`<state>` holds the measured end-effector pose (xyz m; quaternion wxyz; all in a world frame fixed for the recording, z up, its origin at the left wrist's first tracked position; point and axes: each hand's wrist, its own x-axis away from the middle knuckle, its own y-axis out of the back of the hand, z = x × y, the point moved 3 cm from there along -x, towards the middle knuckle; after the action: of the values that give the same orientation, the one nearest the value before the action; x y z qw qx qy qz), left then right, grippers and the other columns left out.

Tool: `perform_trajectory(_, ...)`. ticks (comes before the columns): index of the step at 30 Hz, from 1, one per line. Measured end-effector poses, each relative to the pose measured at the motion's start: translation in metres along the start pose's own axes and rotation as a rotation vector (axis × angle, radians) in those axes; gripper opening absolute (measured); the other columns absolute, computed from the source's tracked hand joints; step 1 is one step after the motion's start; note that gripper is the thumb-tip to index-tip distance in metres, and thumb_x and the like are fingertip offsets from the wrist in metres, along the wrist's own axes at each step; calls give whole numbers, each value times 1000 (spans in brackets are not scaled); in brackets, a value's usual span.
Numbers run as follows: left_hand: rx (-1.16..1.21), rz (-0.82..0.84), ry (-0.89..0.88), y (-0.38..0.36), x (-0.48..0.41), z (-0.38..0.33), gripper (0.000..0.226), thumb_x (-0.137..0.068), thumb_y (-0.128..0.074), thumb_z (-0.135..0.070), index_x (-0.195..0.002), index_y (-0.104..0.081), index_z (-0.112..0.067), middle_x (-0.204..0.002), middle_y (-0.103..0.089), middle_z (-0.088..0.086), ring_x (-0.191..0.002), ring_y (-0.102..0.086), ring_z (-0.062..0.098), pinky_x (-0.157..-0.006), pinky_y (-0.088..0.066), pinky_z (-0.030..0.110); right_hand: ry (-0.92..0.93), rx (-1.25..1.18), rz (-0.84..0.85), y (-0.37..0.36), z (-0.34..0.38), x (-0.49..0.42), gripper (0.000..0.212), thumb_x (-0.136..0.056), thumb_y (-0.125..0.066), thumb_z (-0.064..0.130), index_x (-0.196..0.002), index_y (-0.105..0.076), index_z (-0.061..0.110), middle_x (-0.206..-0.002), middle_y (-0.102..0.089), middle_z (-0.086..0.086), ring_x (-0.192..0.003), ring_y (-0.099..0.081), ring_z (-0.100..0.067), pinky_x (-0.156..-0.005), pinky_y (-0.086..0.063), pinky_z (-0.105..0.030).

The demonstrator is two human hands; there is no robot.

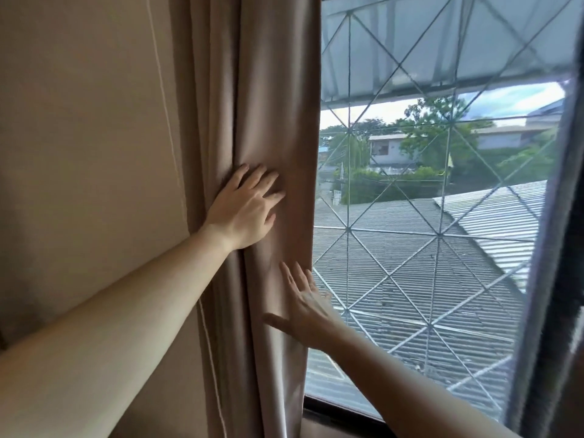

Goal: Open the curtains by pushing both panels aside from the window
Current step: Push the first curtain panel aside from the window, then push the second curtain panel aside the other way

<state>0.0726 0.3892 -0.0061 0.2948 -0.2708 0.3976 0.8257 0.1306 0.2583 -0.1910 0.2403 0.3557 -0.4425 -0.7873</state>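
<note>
A beige-brown curtain panel hangs bunched in folds at the left side of the window. My left hand lies flat on the folds at mid height, fingers spread and pressing on the cloth. Lower down, my right hand is open with fingers apart, its fingertips against the panel's right edge. Neither hand grips the fabric. At the far right edge a dark blurred strip runs down the frame; I cannot tell whether it is the second panel.
A beige wall with a thin white cord is left of the curtain. A diamond-pattern metal grille covers the glass. The dark sill runs along the bottom. Roofs and trees lie outside.
</note>
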Motion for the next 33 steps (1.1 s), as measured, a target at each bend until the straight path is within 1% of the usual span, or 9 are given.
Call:
perform_trajectory(4,17,-31,0,26,-14,-25,53,-100,-55,-43,-151,-58,-28,-168,-42,10,-158,-33,32,-131,-19,54,-16,32,-16,22,-18,26,114,-82,-52,85,-161,17,40,-176,11,-3,-161,9,-34,-120,-23,-73)
perform_trajectory(6,28,-28,-4,37,-21,-40,54,-101,-54,-44,-153,-56,-29,-169,-41,10,-158,-32,32,-131,-19,54,-32,42,-15,34,-28,39,113,-84,-55,81,-162,16,40,-176,14,-1,-161,9,-33,-119,-20,-71)
perform_trajectory(10,90,-25,-25,56,-35,-74,55,-105,-50,-43,-158,-49,-28,-174,-32,10,-162,-25,33,-132,-14,57,-60,98,-25,57,-52,64,113,-82,-51,85,-159,21,44,-175,17,2,-161,9,-32,-118,-13,-80)
perform_trajectory(13,135,-11,-44,69,-47,-101,59,-107,-48,-44,-164,-37,-30,-178,-20,9,-165,-16,32,-133,-9,57,-76,128,-18,72,-72,85,112,-83,-50,85,-160,20,43,-175,18,1,-161,12,-32,-117,-10,-81)
perform_trajectory(15,144,-5,-54,76,-55,-119,62,-107,-48,-45,-166,-32,-30,-178,-18,9,-166,-13,32,-133,-9,57,-88,140,-23,83,-84,97,111,-83,-51,84,-160,20,44,-175,19,1,-161,13,-32,-118,-9,-81)
perform_trajectory(20,164,-24,-79,97,-75,-158,65,-107,-50,-47,-166,-30,-31,-179,-16,7,-166,-14,31,-134,-12,54,-121,169,-38,113,-113,132,110,-85,-49,84,-160,21,43,-174,21,1,-160,14,-32,-119,-7,-79)
perform_trajectory(28,199,-59,-134,126,-109,-224,66,-107,-46,-50,-167,-26,-32,-178,-17,9,-165,-16,32,-133,-16,57,-173,242,-66,157,-157,192,109,-85,-44,86,-159,23,42,-172,24,2,-160,15,-33,-120,-6,-78)
perform_trajectory(31,214,-92,-156,136,-124,-252,67,-107,-45,-53,-167,-25,-34,-178,-18,9,-164,-18,32,-133,-17,57,-196,286,-71,172,-174,215,108,-86,-42,86,-158,25,42,-171,27,3,-159,18,-32,-122,-6,-76)
perform_trajectory(33,226,-119,-175,144,-134,-270,67,-107,-43,-55,-167,-24,-35,-178,-18,8,-164,-19,32,-133,-17,57,-215,293,-81,183,-185,230,106,-87,-42,85,-158,25,43,-172,27,3,-159,20,-31,-124,-3,-72)
